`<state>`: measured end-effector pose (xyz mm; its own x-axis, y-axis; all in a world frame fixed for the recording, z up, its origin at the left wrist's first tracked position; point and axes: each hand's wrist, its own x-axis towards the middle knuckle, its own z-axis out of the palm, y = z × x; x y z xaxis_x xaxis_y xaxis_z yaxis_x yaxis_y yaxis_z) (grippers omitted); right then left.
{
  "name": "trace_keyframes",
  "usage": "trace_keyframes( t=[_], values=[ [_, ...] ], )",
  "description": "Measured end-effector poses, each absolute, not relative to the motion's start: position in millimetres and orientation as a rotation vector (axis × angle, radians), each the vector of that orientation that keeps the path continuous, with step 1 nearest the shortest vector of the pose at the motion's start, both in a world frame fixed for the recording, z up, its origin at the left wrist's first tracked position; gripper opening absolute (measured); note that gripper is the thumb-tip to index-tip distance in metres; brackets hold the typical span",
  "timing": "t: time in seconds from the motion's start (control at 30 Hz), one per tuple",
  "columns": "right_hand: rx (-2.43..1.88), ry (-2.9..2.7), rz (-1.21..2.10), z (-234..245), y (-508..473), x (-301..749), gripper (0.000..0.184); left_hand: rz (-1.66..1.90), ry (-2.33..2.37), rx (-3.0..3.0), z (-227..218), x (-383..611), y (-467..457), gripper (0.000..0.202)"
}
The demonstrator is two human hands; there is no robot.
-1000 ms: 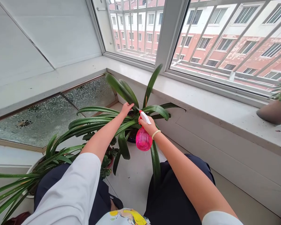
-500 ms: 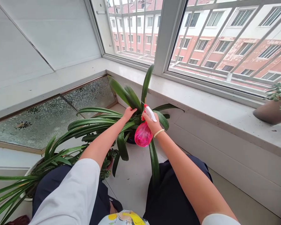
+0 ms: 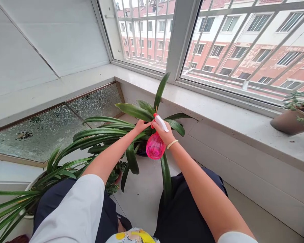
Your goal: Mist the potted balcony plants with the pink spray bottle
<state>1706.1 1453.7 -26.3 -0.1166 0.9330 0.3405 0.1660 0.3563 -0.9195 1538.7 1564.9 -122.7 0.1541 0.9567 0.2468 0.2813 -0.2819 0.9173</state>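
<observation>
In my right hand (image 3: 164,131) is a translucent pink spray bottle (image 3: 155,146) with a white and red trigger head. The bottle is tilted, its nozzle pointing away from me into the middle of a potted plant (image 3: 147,107) with long, broad green leaves. My left hand (image 3: 142,126) is closed among those leaves, left of the nozzle, thumb stretched towards the plant's centre. It seems to grip a leaf near its base, though the fingertips are partly hidden. A dark pot (image 3: 142,150) shows below, mostly covered by leaves and the bottle. Droplets dot some leaves.
Another long-leaved plant (image 3: 12,202) in a white pot stands at lower left, with a small leafy plant (image 3: 112,182) beside my leg. A brown pot (image 3: 291,120) of succulents rests tilted on the white window sill (image 3: 218,108). Patterned glass panels (image 3: 40,131) line the left side.
The broad leaf by my left hand has swung lower. My left hand has moved slightly down and right, closer to my right hand. The spray bottle has barely shifted.
</observation>
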Motion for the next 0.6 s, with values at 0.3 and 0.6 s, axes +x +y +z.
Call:
trace_keyframes(
  t=[0.3,0.6],
  values=[
    [-1.072,-1.509,0.958,-21.7,1454.8,1707.3,0.024,1.119,1.142,1.829,-108.4,1555.2,1549.0,0.036],
    [-1.061,-1.667,0.866,-14.7,1447.6,1711.1,0.015,1.104,1.125,1.835,-100.8,1564.2,1548.8,0.015]
  ],
)
